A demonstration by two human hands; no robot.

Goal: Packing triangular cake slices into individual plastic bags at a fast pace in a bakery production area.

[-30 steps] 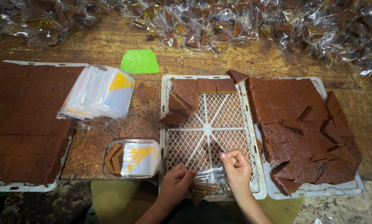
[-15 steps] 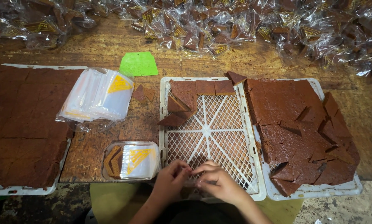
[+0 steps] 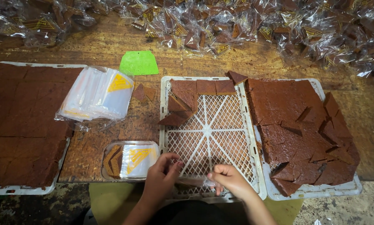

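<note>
My left hand (image 3: 163,177) and my right hand (image 3: 227,178) meet over the near edge of a white lattice tray (image 3: 210,137). Between them they pinch a small clear plastic bag (image 3: 195,181) with a brown cake piece inside. Several cut brown cake pieces (image 3: 191,98) lie at the tray's far end. A small clear tub (image 3: 130,160) with cake wedges and yellow-printed bags sits just left of my left hand.
A stack of clear bags with yellow triangles (image 3: 97,93) lies on the wooden table (image 3: 145,121). A green scraper (image 3: 139,63) lies behind it. Slabs of brown cake fill the left tray (image 3: 18,129) and the right tray (image 3: 299,129). Several wrapped pieces (image 3: 237,29) are heaped along the far side.
My right hand has come down and left from the tray's right rim to meet my left hand. Both now pinch the small bag at the tray's near edge.
</note>
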